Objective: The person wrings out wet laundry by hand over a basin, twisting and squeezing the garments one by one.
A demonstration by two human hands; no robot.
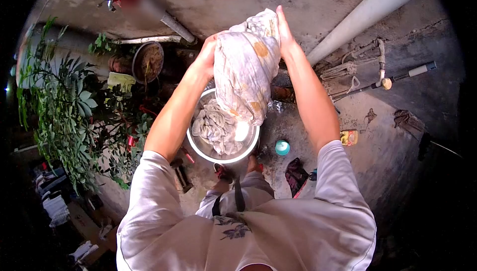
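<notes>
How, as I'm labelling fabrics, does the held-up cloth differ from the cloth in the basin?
The held cloth is raised between the left hand and right hand; the basin cloth lies in the basin. The held cloth forms a long bundle; the basin cloth, a crumpled heap. Both look pale.

The grey floor bears a teal tub, dark bundle and yellow container.
</notes>
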